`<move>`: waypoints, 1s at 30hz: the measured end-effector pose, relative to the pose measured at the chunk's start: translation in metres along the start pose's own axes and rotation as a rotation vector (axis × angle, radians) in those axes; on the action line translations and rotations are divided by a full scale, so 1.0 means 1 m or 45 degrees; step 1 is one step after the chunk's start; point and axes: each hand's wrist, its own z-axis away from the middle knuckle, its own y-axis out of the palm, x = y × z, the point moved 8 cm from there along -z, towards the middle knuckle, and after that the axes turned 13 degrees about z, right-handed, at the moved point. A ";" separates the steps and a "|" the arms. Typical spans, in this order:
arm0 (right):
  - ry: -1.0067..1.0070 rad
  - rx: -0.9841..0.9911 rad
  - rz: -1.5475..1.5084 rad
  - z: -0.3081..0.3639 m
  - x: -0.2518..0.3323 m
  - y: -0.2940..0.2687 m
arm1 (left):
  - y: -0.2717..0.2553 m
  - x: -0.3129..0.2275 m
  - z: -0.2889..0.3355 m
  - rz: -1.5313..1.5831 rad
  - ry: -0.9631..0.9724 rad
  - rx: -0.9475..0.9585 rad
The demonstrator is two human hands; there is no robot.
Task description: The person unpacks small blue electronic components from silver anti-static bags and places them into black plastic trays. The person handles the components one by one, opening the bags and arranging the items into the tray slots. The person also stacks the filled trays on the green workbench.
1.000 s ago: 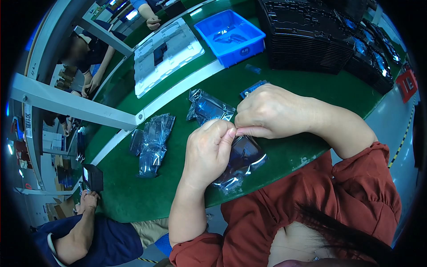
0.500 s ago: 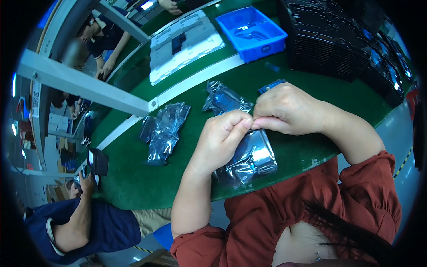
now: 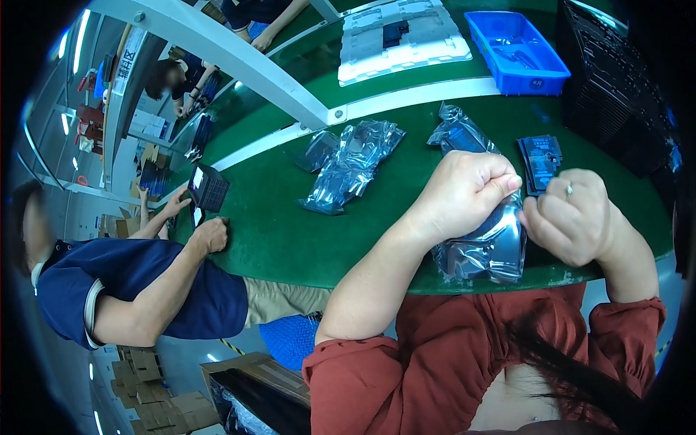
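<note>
Shiny silver-blue plastic bag (image 3: 487,254) observed; film is creased, lower end crumpled; laid flat on the green table (image 3: 268,235), close to its near edge; upper end is partly covered and gripped by the left hand (image 3: 470,190).

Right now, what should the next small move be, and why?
Probably steady the near shiny bag with the left hand and bring the right hand to its upper end: the left is closed at that end, while the right is curled beside the bag, its grip unclear.
</note>
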 end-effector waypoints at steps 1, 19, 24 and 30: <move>-0.022 -0.047 0.015 -0.001 0.003 -0.003 | -0.001 -0.003 0.000 -0.071 0.049 0.000; 0.934 0.189 0.579 0.036 -0.158 0.059 | -0.054 -0.005 0.005 -0.172 0.087 -0.572; 1.157 0.318 -0.866 0.033 -0.099 0.089 | -0.045 -0.015 0.008 -0.297 0.234 -0.564; 1.583 0.381 -1.745 0.050 -0.048 0.098 | -0.040 -0.019 0.009 -0.340 0.339 -0.549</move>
